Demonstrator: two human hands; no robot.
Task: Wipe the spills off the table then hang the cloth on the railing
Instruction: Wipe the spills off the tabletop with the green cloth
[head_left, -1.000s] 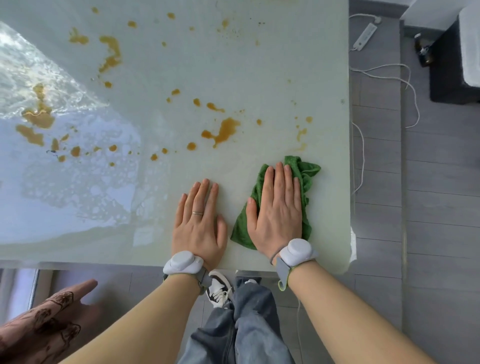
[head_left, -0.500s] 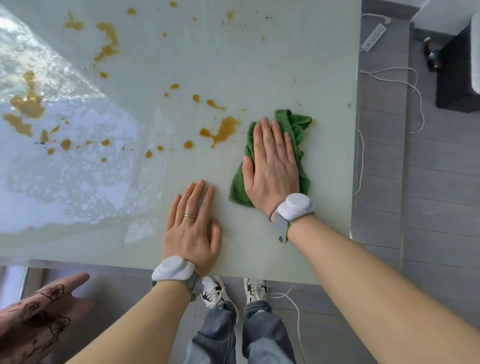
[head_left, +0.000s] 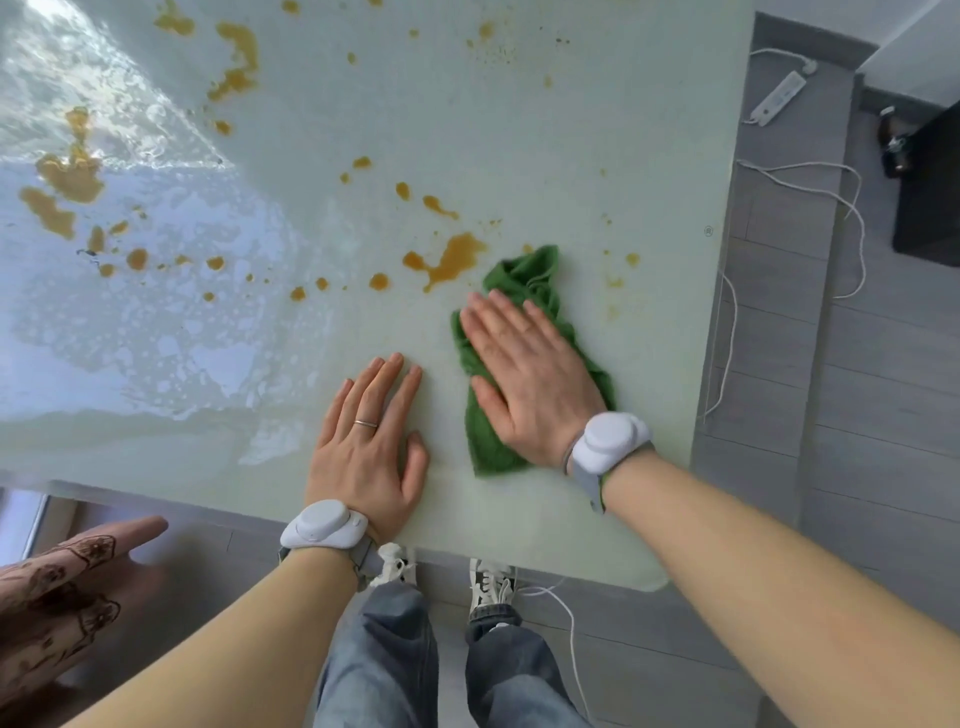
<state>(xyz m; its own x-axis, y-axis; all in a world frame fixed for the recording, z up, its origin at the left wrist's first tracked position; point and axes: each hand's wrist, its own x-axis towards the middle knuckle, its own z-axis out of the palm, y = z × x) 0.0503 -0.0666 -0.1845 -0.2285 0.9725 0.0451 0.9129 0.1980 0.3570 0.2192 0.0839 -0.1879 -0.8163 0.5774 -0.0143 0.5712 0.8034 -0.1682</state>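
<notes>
Wiping was the step in hand, barely begun by the look of things. In the head view, my right hand (head_left: 530, 374) lay flat with fingers straight on the green cloth (head_left: 524, 275), pressing it to the table (head_left: 597, 130) right of the frame's centre. The cloth's bunched upper end sat just beside the biggest orange spill (head_left: 452, 260), at its right edge. My left hand (head_left: 369, 447) rested spread and flat on the bare table low in the frame, holding nothing, just left of the cloth.

Most of the mess was untouched: small drops (head_left: 379, 281) in a line left of the big spill, larger patches (head_left: 70, 176) at the upper left, more splashes (head_left: 239, 57) along the top.

I judged the next move called for pushing the cloth up and left through the big spill, palm kept down, then working across toward the far patches. No railing showed in this view, so hanging the cloth was well off.
</notes>
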